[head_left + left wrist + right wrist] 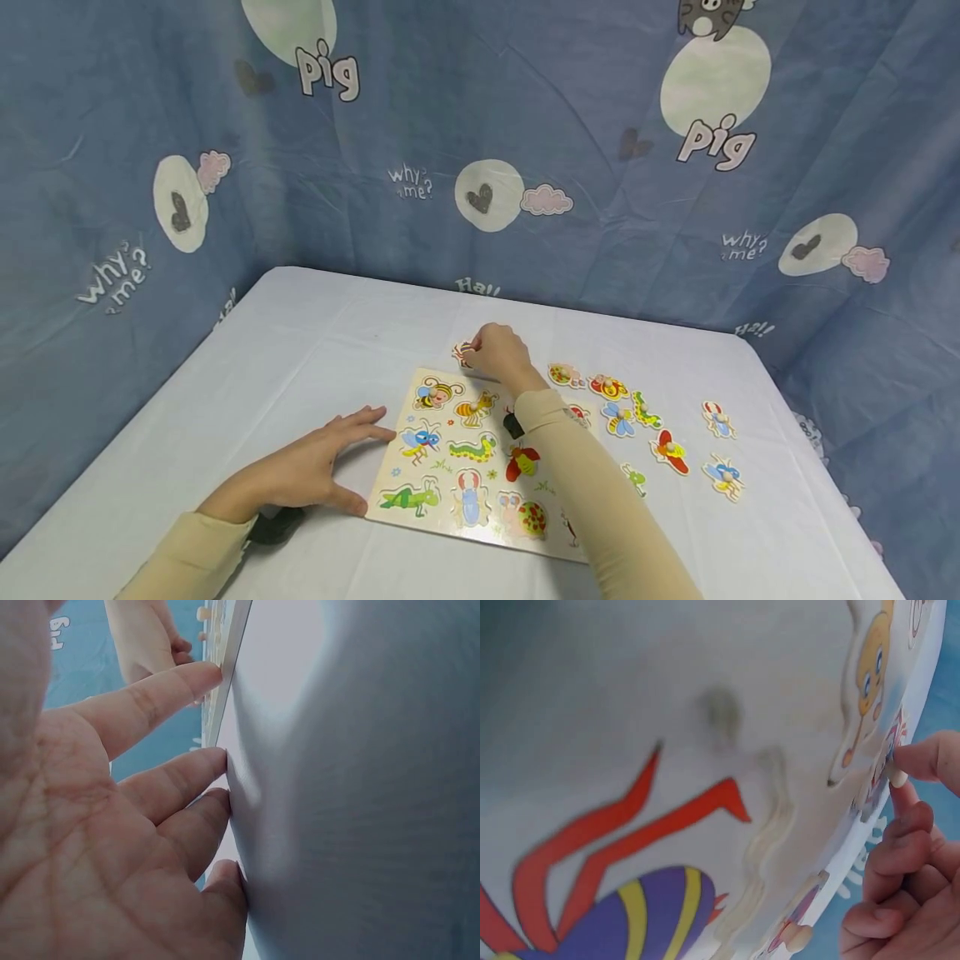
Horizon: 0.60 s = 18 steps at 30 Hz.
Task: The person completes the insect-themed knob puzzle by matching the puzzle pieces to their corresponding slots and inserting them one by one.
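Note:
My right hand [501, 354] is beyond the far edge of a wooden peg puzzle board [435, 523] printed with bright insects. It pinches a small bug-shaped puzzle piece [461, 355] with dark-red striped legs between thumb and forefinger, by a pale peg [898, 778]. Much of that piece is hidden behind the fingers. My left hand [322, 462] lies spread at the board's left side, thumb by the near corner. In the left wrist view one fingertip [206, 673] touches the board's edge, and the other fingers rest on the white cloth.
Several loose insect pieces lie right of the board, among them a caterpillar [645, 410], a red-winged bug [670, 452], a beetle [718, 419] and a mosquito [724, 477]. My right forearm [600, 492] covers the board's right part. A blue curtain [375, 233] hangs behind the white-covered table [315, 350].

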Motion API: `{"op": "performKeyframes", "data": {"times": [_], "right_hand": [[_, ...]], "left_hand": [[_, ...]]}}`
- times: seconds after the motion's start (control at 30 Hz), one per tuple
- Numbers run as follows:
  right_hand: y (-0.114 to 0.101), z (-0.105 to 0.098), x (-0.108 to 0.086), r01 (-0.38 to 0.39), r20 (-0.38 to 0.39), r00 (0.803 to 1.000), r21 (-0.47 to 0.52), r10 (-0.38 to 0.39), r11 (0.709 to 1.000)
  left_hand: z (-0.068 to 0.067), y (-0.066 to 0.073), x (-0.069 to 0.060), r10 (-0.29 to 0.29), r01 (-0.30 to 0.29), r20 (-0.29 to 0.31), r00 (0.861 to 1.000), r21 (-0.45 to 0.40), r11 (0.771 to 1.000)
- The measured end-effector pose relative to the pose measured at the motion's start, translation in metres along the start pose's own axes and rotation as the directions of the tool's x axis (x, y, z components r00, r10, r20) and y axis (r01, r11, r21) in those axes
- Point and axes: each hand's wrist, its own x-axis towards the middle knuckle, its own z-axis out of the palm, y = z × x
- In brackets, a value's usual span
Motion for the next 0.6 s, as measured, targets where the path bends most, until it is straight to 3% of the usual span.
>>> {"op": "performKeyframes", "data": {"times": [0.3,0.6], "right_hand": [[0.0051,0.0017,0.0064,-0.021,0.052,0.999,0.157,0.013,0.987],[0.0038,0.0055,0.0048,-0.039,0.109,0.994,0.115,0.026,0.993]], "left_hand": [[-0.0008,0.0010,0.0003,-0.010,0.010,0.002,1.000,-0.001,1.000],[0.0003,-0.0011,0.0008,0.000,0.001,0.005,1.000,-0.012,1.000]]}}
